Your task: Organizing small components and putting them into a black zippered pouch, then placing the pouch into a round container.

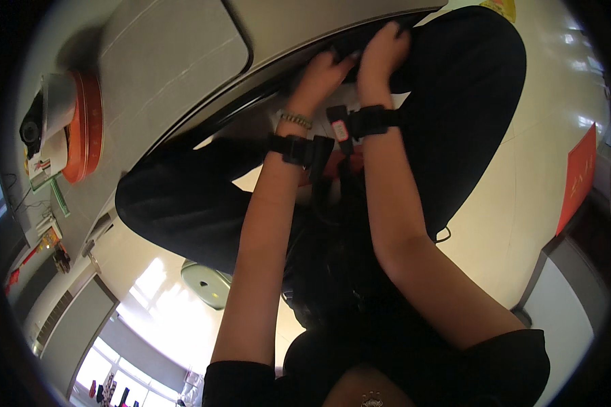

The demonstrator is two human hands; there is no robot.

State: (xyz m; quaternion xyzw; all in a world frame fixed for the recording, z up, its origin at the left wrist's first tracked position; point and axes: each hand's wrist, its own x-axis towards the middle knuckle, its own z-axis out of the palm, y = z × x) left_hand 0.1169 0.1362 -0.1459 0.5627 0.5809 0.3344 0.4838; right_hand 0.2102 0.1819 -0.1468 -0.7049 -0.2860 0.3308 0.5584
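Note:
My left hand (321, 80) reaches to the front edge of a grey table (170, 51), its fingers curled and partly in shadow. Close beside it on the right, my right hand (385, 54) is bent over with its fingers closed. Both are over the dark strip (278, 83) below the tabletop. Small dark bits show at the fingertips, too dim to name. A beaded bracelet (296, 120) and a black strap with a small box (295, 148) are around my left wrist; another black strap (375, 120) circles my right wrist.
My legs in black trousers (468, 102) are spread on either side of my arms. An orange-red round box (85, 129) stands on the table at the left. A green stool (206, 283) is on the floor behind. At the right is a red sheet (577, 180).

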